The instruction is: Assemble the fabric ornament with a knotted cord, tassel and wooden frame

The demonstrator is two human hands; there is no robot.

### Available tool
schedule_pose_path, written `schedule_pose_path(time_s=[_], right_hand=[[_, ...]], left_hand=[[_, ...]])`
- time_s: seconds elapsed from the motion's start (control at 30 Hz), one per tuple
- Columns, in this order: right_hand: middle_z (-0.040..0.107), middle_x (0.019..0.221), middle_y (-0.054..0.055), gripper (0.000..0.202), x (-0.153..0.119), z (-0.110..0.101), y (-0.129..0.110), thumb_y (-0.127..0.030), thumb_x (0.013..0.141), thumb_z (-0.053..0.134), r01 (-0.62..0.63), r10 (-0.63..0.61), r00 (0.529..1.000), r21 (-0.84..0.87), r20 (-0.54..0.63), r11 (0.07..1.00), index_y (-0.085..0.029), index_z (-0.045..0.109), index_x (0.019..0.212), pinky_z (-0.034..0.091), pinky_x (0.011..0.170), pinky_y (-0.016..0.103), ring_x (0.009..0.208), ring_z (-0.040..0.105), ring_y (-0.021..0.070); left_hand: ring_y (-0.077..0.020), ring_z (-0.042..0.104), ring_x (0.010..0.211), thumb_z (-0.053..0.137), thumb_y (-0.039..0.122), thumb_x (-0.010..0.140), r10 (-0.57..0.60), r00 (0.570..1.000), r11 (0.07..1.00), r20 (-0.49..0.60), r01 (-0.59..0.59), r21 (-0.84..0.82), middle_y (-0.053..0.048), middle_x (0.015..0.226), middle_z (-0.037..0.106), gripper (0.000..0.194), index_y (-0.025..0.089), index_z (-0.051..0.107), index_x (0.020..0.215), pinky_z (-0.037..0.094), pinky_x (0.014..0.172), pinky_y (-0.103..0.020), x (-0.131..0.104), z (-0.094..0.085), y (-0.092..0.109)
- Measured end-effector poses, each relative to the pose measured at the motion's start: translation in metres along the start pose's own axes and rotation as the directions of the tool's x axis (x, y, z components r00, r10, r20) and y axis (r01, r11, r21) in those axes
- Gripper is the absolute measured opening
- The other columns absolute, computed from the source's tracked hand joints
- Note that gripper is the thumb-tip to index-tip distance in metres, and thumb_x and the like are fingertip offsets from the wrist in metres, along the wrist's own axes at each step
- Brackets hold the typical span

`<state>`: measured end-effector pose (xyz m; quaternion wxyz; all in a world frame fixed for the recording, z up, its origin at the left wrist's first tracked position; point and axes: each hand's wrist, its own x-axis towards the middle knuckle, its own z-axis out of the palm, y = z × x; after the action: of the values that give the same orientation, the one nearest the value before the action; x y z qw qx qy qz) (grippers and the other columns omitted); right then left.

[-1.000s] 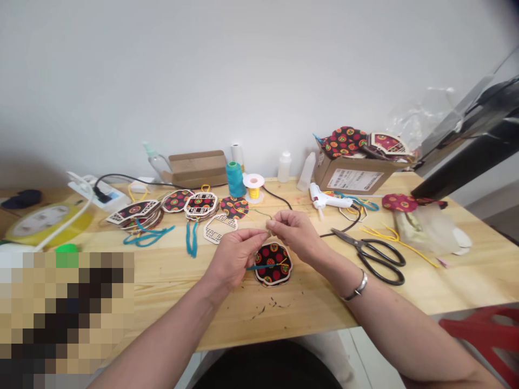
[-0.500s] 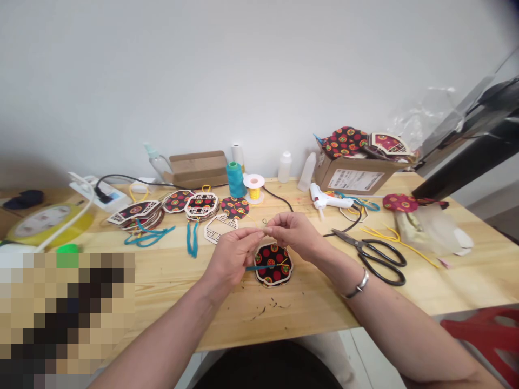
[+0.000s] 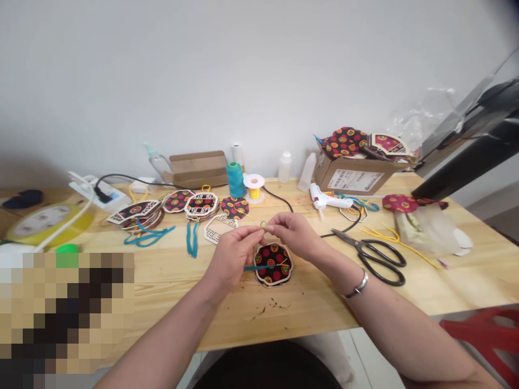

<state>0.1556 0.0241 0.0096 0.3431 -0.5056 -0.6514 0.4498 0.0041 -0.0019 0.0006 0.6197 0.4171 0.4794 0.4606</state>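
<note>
Together, both hands point(image 3: 233, 253) point(image 3: 295, 236) pinch a thin cord point(image 3: 263, 222).
Patterned pieces point(image 3: 344, 141) rise above the cardboard box's point(image 3: 389, 176) rim.

The near cloth point(image 3: 273, 259) is black, patterned with red dots and orange-and-green rounds; the tassel point(image 3: 257, 267) across it is teal. The thin cord point(image 3: 263, 222) looks dull green, the far thread cone point(image 3: 235, 181) teal.

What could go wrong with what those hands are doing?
The thin cord pinched by the left hand and right hand is tiny, so it might slip away.
A finger could snag the blue strand lying across the patterned piece below.
The scissors lie with their blades toward the right hand, so a sideways move might bump them.
</note>
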Motion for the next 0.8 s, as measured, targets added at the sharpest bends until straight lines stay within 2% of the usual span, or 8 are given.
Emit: schedule_pose_path(time_s=[0.13,0.2,0.3,0.4,0.47,0.57,0.67,0.8], right_hand=[[0.058,0.064,0.000,0.015,0.0017,-0.0023,0.0027,-0.025,0.078,0.055,0.049,-0.056,0.997,-0.115,-0.058,0.992,-0.015,0.058,0.067,0.037,0.059,0.024,0.062,0.049,0.0111],[0.059,0.066,0.000,0.014,0.0023,-0.0032,0.0038,-0.023,0.078,0.055,0.066,-0.078,0.993,-0.142,-0.086,0.988,-0.015,0.057,0.067,0.038,0.061,0.025,0.063,0.051,0.0117],[0.060,0.065,0.001,0.014,0.0031,-0.0039,0.0044,-0.022,0.078,0.055,0.066,-0.087,0.989,-0.171,-0.121,0.983,-0.016,0.057,0.065,0.038,0.062,0.025,0.064,0.051,0.0120],[0.061,0.065,0.001,0.014,0.0040,-0.0041,0.0045,-0.020,0.077,0.055,0.048,-0.070,0.988,-0.154,-0.139,0.987,-0.016,0.057,0.064,0.039,0.062,0.025,0.064,0.052,0.0120],[0.060,0.062,0.000,0.014,0.0046,-0.0037,0.0048,-0.020,0.076,0.055,0.028,-0.038,0.990,-0.076,-0.134,0.997,-0.016,0.057,0.063,0.038,0.060,0.024,0.061,0.051,0.0110],[0.057,0.056,-0.002,0.014,0.0044,-0.0021,0.0044,-0.023,0.075,0.056,-0.020,0.033,0.996,0.150,-0.082,0.989,-0.016,0.055,0.063,0.035,0.052,0.022,0.051,0.045,0.0081],[0.056,0.055,-0.003,0.015,0.0018,-0.0001,0.0013,-0.028,0.073,0.058,-0.094,0.099,0.995,0.372,0.005,0.924,-0.016,0.053,0.065,0.027,0.044,0.021,0.044,0.036,0.0053],[0.055,0.053,-0.004,0.021,-0.0020,0.0017,-0.0029,-0.034,0.070,0.062,-0.141,0.085,0.988,0.519,0.129,0.843,-0.016,0.052,0.066,0.019,0.041,0.019,0.040,0.030,0.0032]], left_hand=[[-0.0027,0.035,0.042,0.070,0.036,0.069,0.026,0.997,0.997,-0.073,-0.021,0.069,0.003,0.061,0.058,0.029,0.015,0.070,0.089,0.027,0.039,-0.016,0.0007,-0.0018,-0.0010],[-0.0048,0.043,0.047,0.072,0.038,0.067,0.046,0.991,0.991,-0.124,-0.029,0.132,0.000,0.074,0.063,0.029,0.016,0.071,0.086,0.032,0.042,-0.018,0.0014,-0.0031,-0.0022],[-0.0135,0.058,0.073,0.071,0.039,0.066,0.157,0.976,0.956,-0.153,-0.111,0.272,-0.006,0.104,0.064,0.024,0.017,0.071,0.076,0.042,0.054,-0.023,0.0026,-0.0052,-0.0044],[-0.0217,0.055,0.103,0.068,0.037,0.070,0.299,0.949,0.885,-0.098,-0.237,0.401,-0.007,0.106,0.063,0.019,0.018,0.072,0.071,0.045,0.077,-0.029,0.0030,-0.0063,-0.0063],[-0.0228,0.053,0.108,0.067,0.034,0.070,0.332,0.941,0.856,-0.058,-0.275,0.437,-0.007,0.105,0.061,0.016,0.019,0.072,0.070,0.044,0.085,-0.032,0.0025,-0.0059,-0.0074],[-0.0229,0.055,0.102,0.067,0.033,0.068,0.293,0.956,0.858,-0.020,-0.253,0.446,-0.007,0.106,0.055,0.015,0.019,0.070,0.067,0.046,0.080,-0.033,0.0013,-0.0042,-0.0088],[-0.0227,0.056,0.099,0.067,0.032,0.068,0.251,0.968,0.860,0.022,-0.234,0.453,-0.008,0.106,0.052,0.014,0.018,0.070,0.066,0.047,0.078,-0.033,0.0007,-0.0024,-0.0096],[-0.0214,0.056,0.097,0.066,0.032,0.070,0.242,0.967,0.863,0.079,-0.251,0.439,-0.007,0.101,0.055,0.016,0.018,0.069,0.064,0.045,0.083,-0.035,0.0009,-0.0010,-0.0092]])
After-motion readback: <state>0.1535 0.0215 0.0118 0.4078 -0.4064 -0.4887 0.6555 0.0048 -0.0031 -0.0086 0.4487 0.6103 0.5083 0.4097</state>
